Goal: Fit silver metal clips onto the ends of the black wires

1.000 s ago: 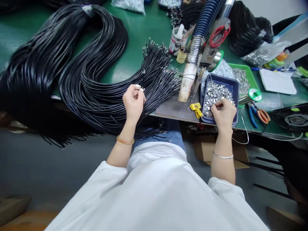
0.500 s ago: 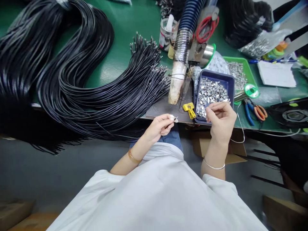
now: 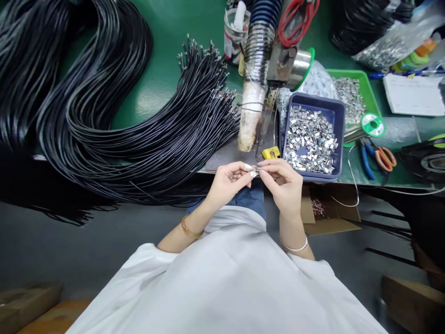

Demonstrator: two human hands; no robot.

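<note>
My left hand [image 3: 227, 185] pinches a small silvery metal piece [image 3: 256, 170] at the table's front edge; white wraps cover the tips of its thumb and index finger. My right hand [image 3: 285, 188] is closed on the same spot from the other side, thumb against index finger, and the fingertips of both hands nearly meet. The fingers hide most of the piece. Just beyond them lies a yellow clip-like tool [image 3: 270, 153], partly covered by my right hand. To the right, a dark blue tray [image 3: 339, 139] holds many small silvery metal clips [image 3: 311, 139].
Bundled black cables [image 3: 156, 144] with bared ends spread over the left side. A ducting hose [image 3: 252, 102] comes down toward the hands beside a metal stand. A green tray [image 3: 371, 93], solder spool [image 3: 373, 124], blue-handled pliers [image 3: 366, 160] and a notepad [image 3: 413, 95] lie right.
My right hand has moved left from over the blue tray and met my left hand at the small metal piece. The view has shifted slightly.
</note>
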